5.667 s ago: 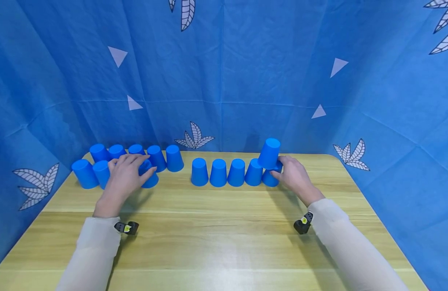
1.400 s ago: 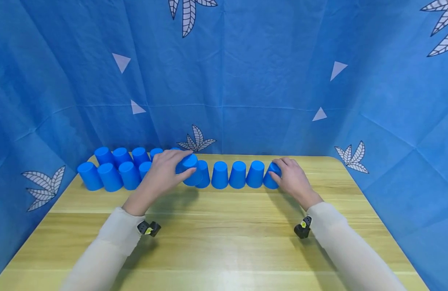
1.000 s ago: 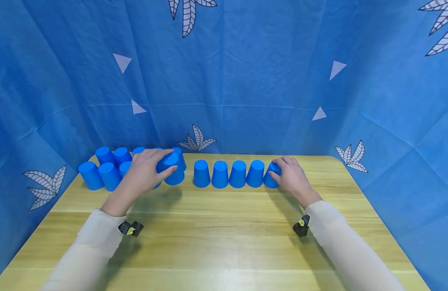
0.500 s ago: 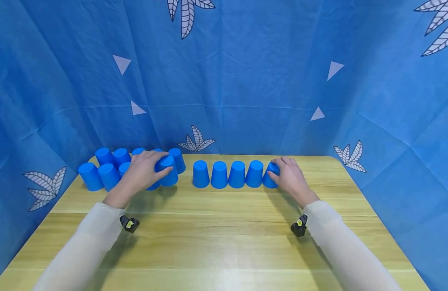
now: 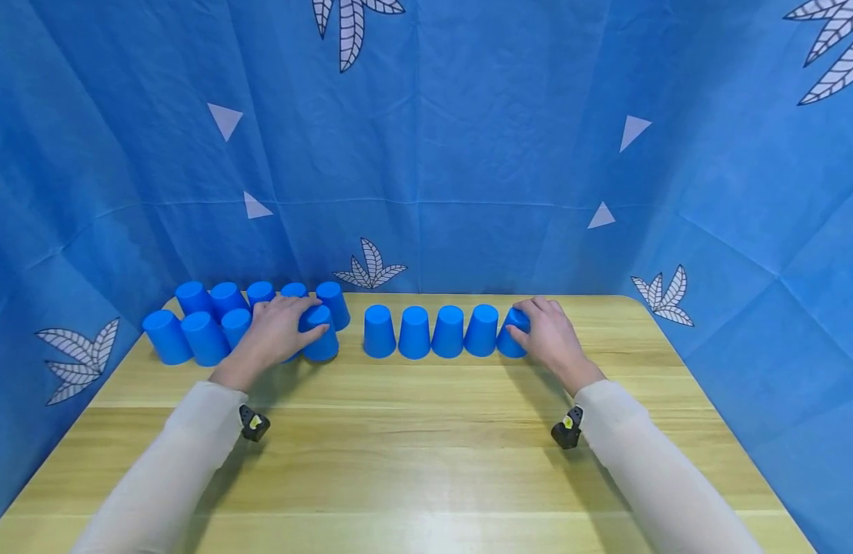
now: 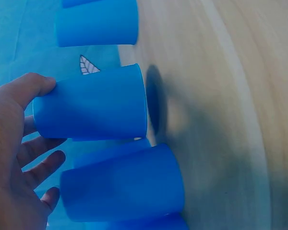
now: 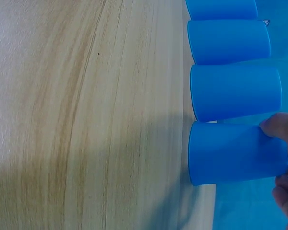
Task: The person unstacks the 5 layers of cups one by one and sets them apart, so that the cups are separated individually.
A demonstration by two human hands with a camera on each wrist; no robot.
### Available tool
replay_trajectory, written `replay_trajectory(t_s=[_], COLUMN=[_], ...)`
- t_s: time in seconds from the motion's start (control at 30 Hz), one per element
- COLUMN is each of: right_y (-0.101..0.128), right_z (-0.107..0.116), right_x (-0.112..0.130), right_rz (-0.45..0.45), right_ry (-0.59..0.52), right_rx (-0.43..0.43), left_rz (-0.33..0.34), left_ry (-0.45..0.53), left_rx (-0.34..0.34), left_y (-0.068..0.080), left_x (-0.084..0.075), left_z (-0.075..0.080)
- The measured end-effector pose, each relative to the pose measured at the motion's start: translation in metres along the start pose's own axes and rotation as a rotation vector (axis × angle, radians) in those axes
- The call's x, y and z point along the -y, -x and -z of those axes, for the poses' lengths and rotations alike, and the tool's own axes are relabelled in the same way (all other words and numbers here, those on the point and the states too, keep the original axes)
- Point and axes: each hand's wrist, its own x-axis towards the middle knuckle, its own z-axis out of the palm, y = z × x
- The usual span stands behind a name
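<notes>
My left hand [image 5: 275,329] pinches an upside-down blue cup [image 5: 321,340] at the right end of the front-left row. In the left wrist view, that cup [image 6: 93,106] has its rim slightly off the tabletop, a shadow beside it, and the thumb on its base end. A neighbouring cup [image 6: 122,187] stands close by the loose fingers. My right hand [image 5: 553,338] grips the rightmost upside-down cup [image 5: 510,340] of the right-hand row. In the right wrist view, the thumb lies on this cup [image 7: 235,155] near its base; the other fingers are partly out of frame.
Several upside-down blue cups stand in a back-left row, with one cup [image 5: 332,305] at its right end. The right-hand row includes a cup [image 5: 379,332] at its left end. A blue patterned cloth [image 5: 468,154] hangs behind the wooden table [image 5: 426,446].
The raised cup seen earlier at the right row is no longer there. My left hand has carried a cup left from beside the right row, then lowered it. The right hand stays put.
</notes>
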Motion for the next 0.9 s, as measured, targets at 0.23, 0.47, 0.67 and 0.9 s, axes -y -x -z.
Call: replay_trajectory(t_s=[0.23,0.47,0.67,0.9], right_y=[-0.001,0.000,0.000,0.000], right_z=[0.001,0.001,0.001,0.000], right_x=[0.002,0.004,0.004,0.003], right_rz=[-0.014,-0.037,-0.032,-0.022], right_ry=[-0.003,-0.011,-0.013,-0.006], right_rx=[0.012,0.022,0.017,0.012], left_rz=[0.019,0.005,-0.065,-0.130], left_ry=[-0.005,-0.033,-0.030,-0.020], left_rx=[0.013,-0.007,-0.088,-0.102], left_y=[0.001,0.002,0.002,-0.004], left_x=[0.002,0.003,-0.014,-0.046], left_z=[-0.007,-0.008,-0.003,-0.002])
